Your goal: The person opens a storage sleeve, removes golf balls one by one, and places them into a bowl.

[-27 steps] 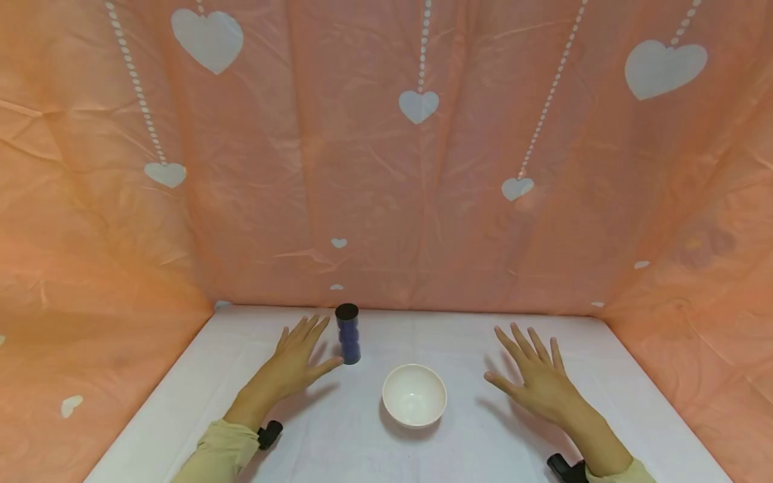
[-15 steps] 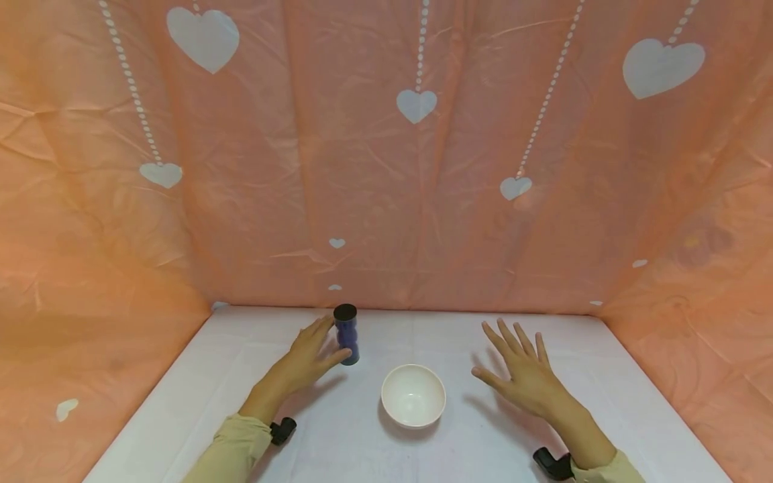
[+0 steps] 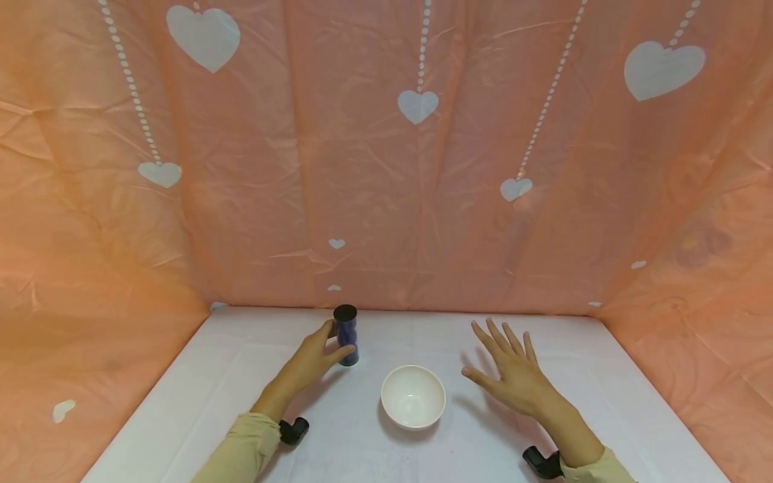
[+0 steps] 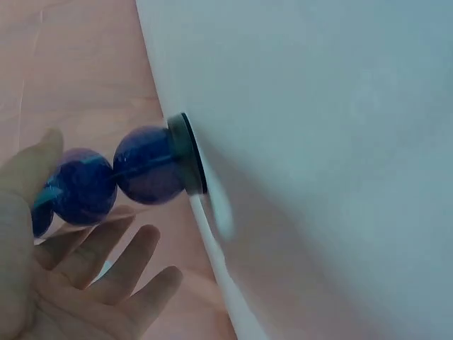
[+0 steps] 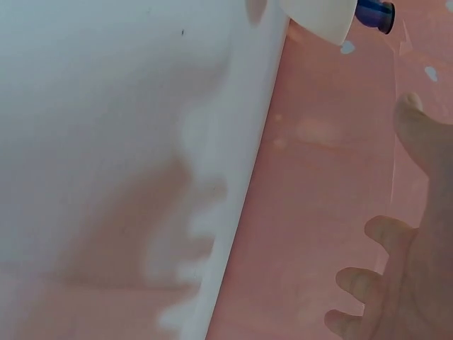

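- Hanging behind and at both sides: orange backdrop [image 3: 386,201] with white hearts, meeting the far edge of the table.
- Lying under everything: white table [image 3: 211,389], showing soft shadows of the hands.
- Standing at the middle, toward the near side: white bowl [image 3: 413,397], upright, open mouth facing up, between the two hands, touching neither.
- Hovering right of the bowl: right hand [image 3: 513,376], palm down, fingers [image 3: 501,335] spread wide and straight, holding nothing, well apart from the bottle; in the right wrist view, only fingertips visible against the backdrop.
- Reaching at the left, behind the bowl: left hand [image 3: 311,359], wrapping the bottle, thumb [image 3: 344,352] in front of it on the near side, other fingers going round the far side; in the left wrist view, fingers [image 4: 106,262] looking loosely opened beside the bottle, so not possible to tell how firm the grip is.
- Standing upright on the table, just left of the bowl and a little further back: blue bottle [image 3: 347,339] with black cap, bumpy body, base resting on the cloth [image 4: 187,163].
- Sitting on each wrist: small black camera mounts, next to beige sleeves [image 3: 241,449].
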`<state>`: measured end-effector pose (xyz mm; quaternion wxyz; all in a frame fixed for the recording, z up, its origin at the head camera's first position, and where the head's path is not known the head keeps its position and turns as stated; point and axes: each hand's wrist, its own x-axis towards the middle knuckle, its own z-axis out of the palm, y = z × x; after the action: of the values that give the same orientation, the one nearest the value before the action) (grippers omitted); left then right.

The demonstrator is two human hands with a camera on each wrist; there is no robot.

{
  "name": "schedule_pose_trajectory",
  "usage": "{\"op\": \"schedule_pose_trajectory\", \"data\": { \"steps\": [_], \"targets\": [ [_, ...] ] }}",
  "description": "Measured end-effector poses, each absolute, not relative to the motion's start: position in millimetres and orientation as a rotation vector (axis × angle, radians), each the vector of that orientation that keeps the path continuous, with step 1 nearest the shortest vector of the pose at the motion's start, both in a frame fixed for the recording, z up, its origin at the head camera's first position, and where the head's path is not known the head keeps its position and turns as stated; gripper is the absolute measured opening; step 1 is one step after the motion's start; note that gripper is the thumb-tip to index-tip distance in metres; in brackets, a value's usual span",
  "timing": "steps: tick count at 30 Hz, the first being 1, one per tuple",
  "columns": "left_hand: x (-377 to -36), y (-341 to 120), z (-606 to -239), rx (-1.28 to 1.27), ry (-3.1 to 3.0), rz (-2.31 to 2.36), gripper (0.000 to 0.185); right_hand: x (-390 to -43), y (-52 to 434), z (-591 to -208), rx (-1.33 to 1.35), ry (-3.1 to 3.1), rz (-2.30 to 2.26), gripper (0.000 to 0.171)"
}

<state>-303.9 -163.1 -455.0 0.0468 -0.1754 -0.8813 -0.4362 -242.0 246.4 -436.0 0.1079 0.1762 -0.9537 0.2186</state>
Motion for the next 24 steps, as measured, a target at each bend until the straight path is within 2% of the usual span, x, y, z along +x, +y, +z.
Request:
{"op": "schedule_pose_trajectory", "data": {
  "steps": [5, 13, 24],
  "targets": [
    [-304, -157, -456, -0.495, -2.661, -1.409, 0.061, -243, 240, -437, 0.533, -2.801, 0.657, 0.088],
    [-304, -148, -454, -0.452, -2.620, -1.373, 0.043, -247, 229, -435, 0.557, -2.786, 0.679, 0.090],
    [-299, -136, -454, -0.497, -2.600, -1.282, 0.044, -249, 212, -433, 0.613, -2.769, 0.692, 0.090]
  ]
}}
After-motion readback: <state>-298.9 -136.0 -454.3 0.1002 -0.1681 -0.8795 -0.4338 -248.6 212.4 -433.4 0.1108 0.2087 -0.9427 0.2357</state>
